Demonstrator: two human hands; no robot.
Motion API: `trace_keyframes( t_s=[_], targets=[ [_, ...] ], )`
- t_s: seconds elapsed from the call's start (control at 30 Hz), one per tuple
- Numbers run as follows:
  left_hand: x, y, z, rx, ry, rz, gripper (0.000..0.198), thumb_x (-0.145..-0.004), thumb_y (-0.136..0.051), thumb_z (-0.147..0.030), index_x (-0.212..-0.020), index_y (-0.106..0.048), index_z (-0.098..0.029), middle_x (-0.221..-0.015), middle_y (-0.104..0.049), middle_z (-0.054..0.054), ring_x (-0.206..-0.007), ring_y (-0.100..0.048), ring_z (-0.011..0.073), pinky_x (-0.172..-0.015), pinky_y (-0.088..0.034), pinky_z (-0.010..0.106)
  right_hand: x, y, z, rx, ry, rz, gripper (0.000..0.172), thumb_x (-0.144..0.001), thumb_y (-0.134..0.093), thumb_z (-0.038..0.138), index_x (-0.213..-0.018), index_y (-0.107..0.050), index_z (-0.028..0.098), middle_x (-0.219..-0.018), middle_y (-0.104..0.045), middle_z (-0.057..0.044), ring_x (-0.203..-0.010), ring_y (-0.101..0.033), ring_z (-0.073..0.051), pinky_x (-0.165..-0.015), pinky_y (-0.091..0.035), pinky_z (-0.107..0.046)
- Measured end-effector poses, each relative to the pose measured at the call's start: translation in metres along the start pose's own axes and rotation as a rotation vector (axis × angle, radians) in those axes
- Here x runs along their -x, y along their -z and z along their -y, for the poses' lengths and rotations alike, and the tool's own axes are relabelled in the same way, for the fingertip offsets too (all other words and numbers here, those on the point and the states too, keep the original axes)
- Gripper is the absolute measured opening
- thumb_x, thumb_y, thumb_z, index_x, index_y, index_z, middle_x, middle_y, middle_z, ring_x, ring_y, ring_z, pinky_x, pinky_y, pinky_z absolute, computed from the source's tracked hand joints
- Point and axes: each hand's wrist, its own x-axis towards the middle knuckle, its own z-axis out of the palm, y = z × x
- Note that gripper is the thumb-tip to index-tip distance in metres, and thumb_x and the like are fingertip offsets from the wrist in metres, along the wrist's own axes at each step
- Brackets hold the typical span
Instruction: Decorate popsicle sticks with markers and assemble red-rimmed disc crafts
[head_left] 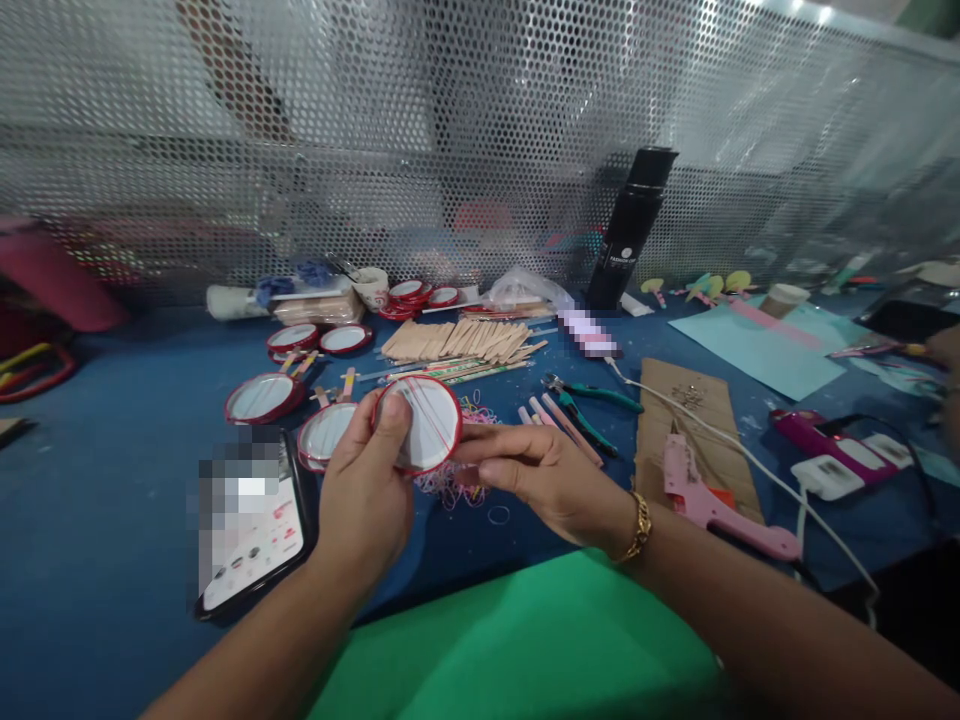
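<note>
My left hand [373, 475] grips a round red-rimmed lid [431, 435] with a whitish inner face, the thumb pressed on that face. Thin reddish lines run across it. At the lid's right edge is my right hand [536, 470], its fingers close together and the tips partly hidden; what they pinch, if anything, I cannot make out. Below the lid lies a heap of small coloured rubber bands [454, 485]. More red-rimmed lids [262, 398] rest to the left, some beside wooden sticks with pink and yellow parts. Flat wooden sticks [457, 340] are spread behind my hands.
A phone [255, 540] lies left. To the right are teal-handled pliers [600, 395], pink glue sticks [562, 420], and a pink glue gun [712, 510] on cardboard [660, 385], with a white cable crossing. A black bottle [628, 230] stands before a perforated metal screen [480, 130].
</note>
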Motion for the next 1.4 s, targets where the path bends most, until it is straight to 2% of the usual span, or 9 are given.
trace_keyframes(
  t_s=[0.17,0.3,0.4,0.47,0.57,0.73,0.87,1.03,1.4],
  targets=[
    [0.003,0.001,-0.009,-0.024,0.022,-0.029,0.013,-0.085,-0.067,-0.037,-0.085,-0.065,-0.025,-0.092,-0.070,0.003,-0.097,-0.067,0.0230,-0.080,-0.059,0.027,0.000,0.000,0.005,-0.287,-0.136,-0.094,0.028,-0.072,-0.087,0.037,-0.097,-0.080,0.026,-0.120,-0.076,-0.004,-0.109,-0.071,-0.022,-0.100,-0.058,-0.049],
    [-0.003,0.004,0.006,0.066,0.013,-0.059,0.022,-0.084,-0.070,-0.044,-0.093,-0.067,-0.024,-0.097,-0.069,0.003,-0.093,-0.064,0.0203,-0.079,-0.058,0.026,-0.002,0.004,0.006,-0.350,-0.191,-0.149,0.028,-0.075,-0.085,0.035,-0.099,-0.079,0.022,-0.114,-0.076,-0.007,-0.110,-0.070,-0.022,-0.090,-0.061,-0.042],
    [-0.007,0.005,0.018,0.083,-0.001,-0.030,0.030,-0.084,-0.071,-0.050,-0.096,-0.068,-0.023,-0.092,-0.067,0.002,-0.084,-0.063,0.0172,-0.072,-0.057,0.024,-0.005,0.007,0.002,-0.320,-0.223,-0.210,0.025,-0.076,-0.084,0.034,-0.095,-0.077,0.019,-0.103,-0.077,-0.006,-0.099,-0.072,-0.018,-0.084,-0.061,-0.035],
    [-0.009,0.003,0.023,0.082,0.001,0.002,0.029,-0.083,-0.072,-0.049,-0.093,-0.069,-0.023,-0.089,-0.067,0.000,-0.078,-0.062,0.0148,-0.069,-0.054,0.022,-0.007,0.011,0.001,-0.244,-0.206,-0.268,0.025,-0.077,-0.082,0.035,-0.096,-0.076,0.019,-0.101,-0.076,-0.005,-0.091,-0.072,-0.016,-0.083,-0.060,-0.034],
    [-0.012,0.001,0.026,0.115,0.029,0.016,0.027,-0.079,-0.076,-0.047,-0.092,-0.070,-0.023,-0.086,-0.067,-0.002,-0.072,-0.060,0.0121,-0.062,-0.051,0.019,-0.009,0.019,0.005,-0.021,-0.072,-0.408,0.023,-0.081,-0.076,0.035,-0.099,-0.074,0.021,-0.097,-0.075,-0.004,-0.081,-0.070,-0.013,-0.080,-0.058,-0.033],
    [-0.018,0.001,0.025,0.175,0.073,-0.030,0.026,-0.076,-0.080,-0.040,-0.094,-0.071,-0.025,-0.091,-0.067,-0.002,-0.071,-0.059,0.0103,-0.052,-0.048,0.015,-0.007,0.036,0.022,0.582,0.247,-0.557,0.012,-0.088,-0.066,0.027,-0.096,-0.072,0.020,-0.089,-0.073,-0.002,-0.079,-0.067,-0.015,-0.079,-0.054,-0.033],
    [-0.018,-0.001,0.022,0.185,0.147,-0.005,0.026,-0.077,-0.077,-0.040,-0.094,-0.067,-0.024,-0.088,-0.065,-0.001,-0.064,-0.058,0.0116,-0.044,-0.048,0.018,-0.004,0.039,0.023,0.977,0.360,-0.515,0.009,-0.091,-0.063,0.020,-0.091,-0.072,0.021,-0.090,-0.074,-0.003,-0.084,-0.067,-0.016,-0.081,-0.051,-0.033],
    [-0.015,-0.004,0.019,0.260,0.217,0.008,0.025,-0.078,-0.075,-0.034,-0.097,-0.064,-0.022,-0.091,-0.066,0.002,-0.070,-0.064,0.0154,-0.045,-0.055,0.021,-0.005,0.036,0.014,1.224,0.299,-0.395,0.005,-0.090,-0.068,0.018,-0.089,-0.072,0.020,-0.087,-0.074,-0.002,-0.085,-0.064,-0.018,-0.084,-0.046,-0.034],
    [-0.015,-0.002,0.021,0.215,0.139,0.076,0.050,-0.061,-0.090,-0.026,-0.101,-0.062,-0.018,-0.088,-0.066,0.000,-0.067,-0.062,0.0112,-0.045,-0.052,0.016,-0.004,0.032,0.000,1.339,0.222,-0.188,0.006,-0.089,-0.069,0.017,-0.088,-0.074,0.022,-0.089,-0.073,-0.001,-0.090,-0.062,-0.019,-0.086,-0.042,-0.032]
  ],
)
